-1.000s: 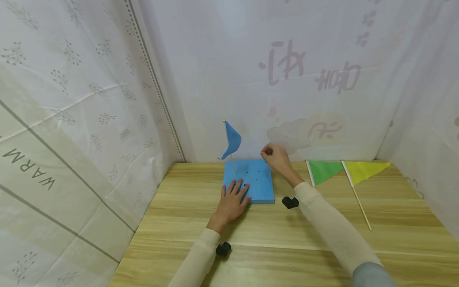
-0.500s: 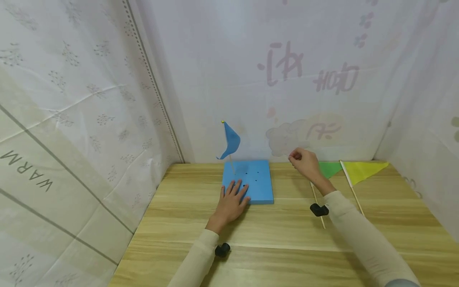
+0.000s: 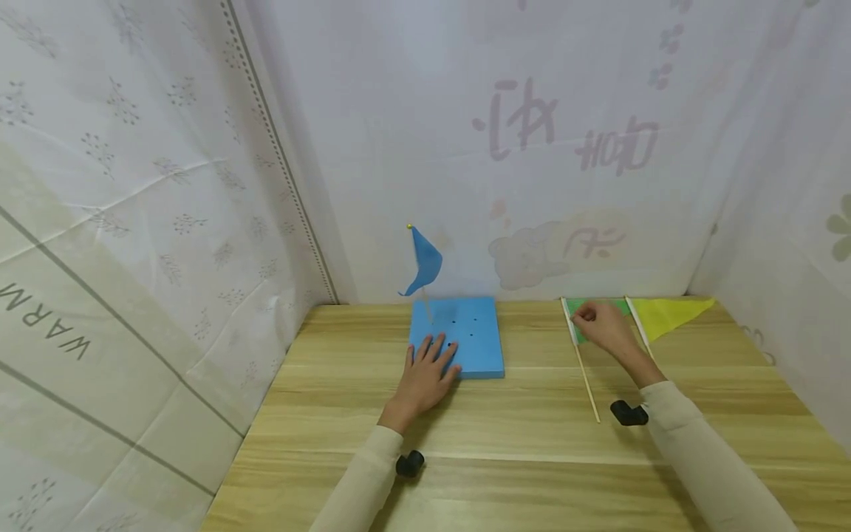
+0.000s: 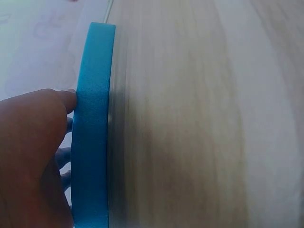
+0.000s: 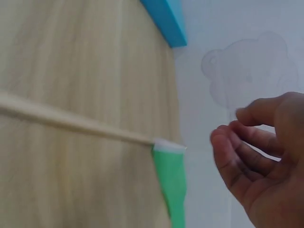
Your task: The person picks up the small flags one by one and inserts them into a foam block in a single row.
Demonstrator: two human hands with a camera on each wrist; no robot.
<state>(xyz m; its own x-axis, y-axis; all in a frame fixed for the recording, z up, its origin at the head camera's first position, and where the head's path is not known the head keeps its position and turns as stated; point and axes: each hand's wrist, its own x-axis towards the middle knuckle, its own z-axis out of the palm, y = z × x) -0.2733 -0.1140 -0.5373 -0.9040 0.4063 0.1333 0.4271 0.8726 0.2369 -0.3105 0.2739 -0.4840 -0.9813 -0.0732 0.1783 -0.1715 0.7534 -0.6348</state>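
Step in hand, as judged: taking up the green flag (image 5: 171,175). It lies on the desk (image 3: 532,488) with its white sleeve (image 3: 569,325) at the far edge, toward the far right corner; its wooden stick (image 3: 588,383) runs back toward the near edge.

1. Steady the base. The left hand (image 3: 423,377) rests with fingers spread on the blue block (image 3: 483,351), which sits at the far edge, left of the flags. Light pressure should suffice; avoid bumping the blue flag (image 3: 428,258) standing in it.

2. Position the grip. The right hand (image 3: 605,325) is over the green cloth, clear of the stick; thumb and forefinger are curled toward each other with a slight gap and nothing visible between them. Lower the grip onto the sleeve.

3. Pinch around sleeve and stick together; cloth alone would probably let the stick swing.

4. Lift straight up before moving sideways. The cloth tip reaches the yellow flag (image 3: 671,316); overlap cannot be determined, so a sideways drag could disturb it.
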